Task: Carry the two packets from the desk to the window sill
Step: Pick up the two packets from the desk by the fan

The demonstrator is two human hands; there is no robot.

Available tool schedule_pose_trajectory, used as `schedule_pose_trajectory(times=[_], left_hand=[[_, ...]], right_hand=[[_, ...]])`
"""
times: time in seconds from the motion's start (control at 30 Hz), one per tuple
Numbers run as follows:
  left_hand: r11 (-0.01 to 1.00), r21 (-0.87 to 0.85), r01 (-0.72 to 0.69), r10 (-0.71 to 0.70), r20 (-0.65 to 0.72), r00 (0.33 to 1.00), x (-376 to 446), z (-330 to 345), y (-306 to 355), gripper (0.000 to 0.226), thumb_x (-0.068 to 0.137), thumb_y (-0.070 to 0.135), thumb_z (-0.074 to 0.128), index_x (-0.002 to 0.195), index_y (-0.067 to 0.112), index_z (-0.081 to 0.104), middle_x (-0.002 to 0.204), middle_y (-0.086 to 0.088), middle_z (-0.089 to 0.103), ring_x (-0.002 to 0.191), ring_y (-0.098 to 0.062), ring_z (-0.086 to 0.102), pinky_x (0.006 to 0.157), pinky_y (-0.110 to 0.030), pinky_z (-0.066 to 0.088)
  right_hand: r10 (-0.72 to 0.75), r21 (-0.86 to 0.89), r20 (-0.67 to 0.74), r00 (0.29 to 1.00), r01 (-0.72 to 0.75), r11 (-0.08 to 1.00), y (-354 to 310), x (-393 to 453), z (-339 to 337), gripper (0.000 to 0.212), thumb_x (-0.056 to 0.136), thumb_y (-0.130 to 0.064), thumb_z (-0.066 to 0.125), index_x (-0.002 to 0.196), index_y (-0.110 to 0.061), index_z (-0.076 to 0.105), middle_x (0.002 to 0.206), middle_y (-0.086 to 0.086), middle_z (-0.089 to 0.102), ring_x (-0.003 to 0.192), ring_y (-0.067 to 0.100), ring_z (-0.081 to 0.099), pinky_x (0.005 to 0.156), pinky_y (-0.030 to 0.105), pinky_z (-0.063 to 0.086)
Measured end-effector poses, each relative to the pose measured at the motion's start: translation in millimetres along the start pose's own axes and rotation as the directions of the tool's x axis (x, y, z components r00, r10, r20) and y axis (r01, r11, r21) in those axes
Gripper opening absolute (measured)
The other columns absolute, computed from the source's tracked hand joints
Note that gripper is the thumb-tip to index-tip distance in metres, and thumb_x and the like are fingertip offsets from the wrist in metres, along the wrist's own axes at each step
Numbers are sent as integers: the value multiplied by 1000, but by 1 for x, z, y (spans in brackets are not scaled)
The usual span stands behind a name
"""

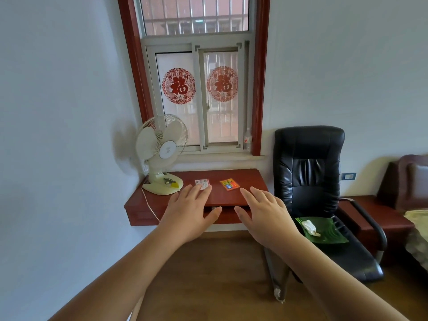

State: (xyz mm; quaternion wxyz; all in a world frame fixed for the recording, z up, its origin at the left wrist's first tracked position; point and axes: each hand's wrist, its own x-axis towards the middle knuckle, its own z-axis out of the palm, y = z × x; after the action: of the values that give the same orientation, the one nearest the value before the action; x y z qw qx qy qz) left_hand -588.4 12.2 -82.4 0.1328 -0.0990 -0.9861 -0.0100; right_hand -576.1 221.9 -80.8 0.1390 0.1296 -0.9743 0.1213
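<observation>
Two small packets lie flat on the red-brown desk [245, 181] under the window. The white packet [202, 183] is on the left and the orange packet [229, 184] on the right. My left hand [188, 212] reaches out with fingers spread, its fingertips just short of the white packet. My right hand [266, 212] is also spread flat, a little below and right of the orange packet. Neither hand holds anything. The pale window sill [220, 156] runs above the desk's back edge.
A white desk fan [161, 154] stands on the desk's left end, its cord hanging over the front. A plastic bottle [247, 139] stands at the sill's right end. A black office chair [310, 181] with a green dish [324, 230] sits right of the desk.
</observation>
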Motion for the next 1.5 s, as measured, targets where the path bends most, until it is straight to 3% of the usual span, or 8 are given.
schedule_pose_trajectory(times=[0.2, 0.37, 0.5, 0.67, 0.97, 1.17, 1.5], left_hand=[[1000, -21, 4, -5, -4, 1000, 69, 40, -39, 86, 85, 75, 10, 158, 32, -3, 166, -5, 29, 152, -27, 25, 120, -48, 25], [999, -27, -24, 24, -2, 1000, 133, 71, -83, 86, 86, 73, 12, 159, 27, 11, 165, -2, 30, 151, -24, 25, 119, -47, 26], [999, -37, -38, 39, 26, 999, 184, 89, -113, 78, 94, 68, 24, 159, 26, 14, 167, -2, 25, 153, -24, 19, 120, -48, 22], [996, -34, -86, 89, 99, 991, 233, 113, -127, 77, 97, 65, 24, 160, 24, 11, 169, -5, 17, 156, -26, 12, 122, -50, 16], [995, -90, -50, 59, 96, 994, 323, 172, -141, 75, 97, 63, 28, 159, 24, 15, 167, -3, 24, 154, -25, 17, 121, -49, 21], [991, -124, -39, 41, 12, 999, 395, 211, -139, 66, 97, 51, 40, 155, 20, 33, 152, 0, 50, 141, -18, 43, 114, -46, 36], [992, -112, 56, -44, 107, 993, 477, 291, -142, 62, 97, 47, 44, 151, 17, 40, 152, -5, 50, 141, -23, 43, 111, -44, 38]], right_hand=[[-3, -27, 29, 1000, 4, 1000, 4, 78, 38, 65, 99, -60, 27, 155, -28, 20, 162, 1, 31, 149, 23, 24, 119, 44, 21], [15, -25, 39, 999, -14, 1000, 1, 155, 69, 64, 99, -59, 27, 155, -28, 19, 162, 1, 29, 149, 23, 23, 120, 43, 20], [40, -24, 53, 998, -38, 999, -4, 211, 89, 64, 99, -59, 26, 155, -29, 19, 163, 0, 27, 150, 22, 22, 120, 44, 18], [49, -15, 60, 997, -48, 999, 4, 259, 112, 63, 99, -59, 27, 155, -29, 20, 163, -2, 27, 150, 21, 22, 120, 43, 19], [48, -4, 70, 996, -48, 999, 53, 347, 171, 60, 99, -56, 31, 152, -28, 28, 159, -1, 36, 147, 22, 30, 117, 43, 25], [11, 14, 96, 995, -12, 1000, 98, 420, 213, 63, 98, -59, 30, 153, -29, 25, 160, 1, 35, 147, 23, 29, 117, 44, 27], [-69, -4, 226, 972, 72, 997, 167, 496, 276, 61, 98, -56, 36, 150, -24, 33, 154, 3, 42, 141, 24, 38, 111, 42, 34]])
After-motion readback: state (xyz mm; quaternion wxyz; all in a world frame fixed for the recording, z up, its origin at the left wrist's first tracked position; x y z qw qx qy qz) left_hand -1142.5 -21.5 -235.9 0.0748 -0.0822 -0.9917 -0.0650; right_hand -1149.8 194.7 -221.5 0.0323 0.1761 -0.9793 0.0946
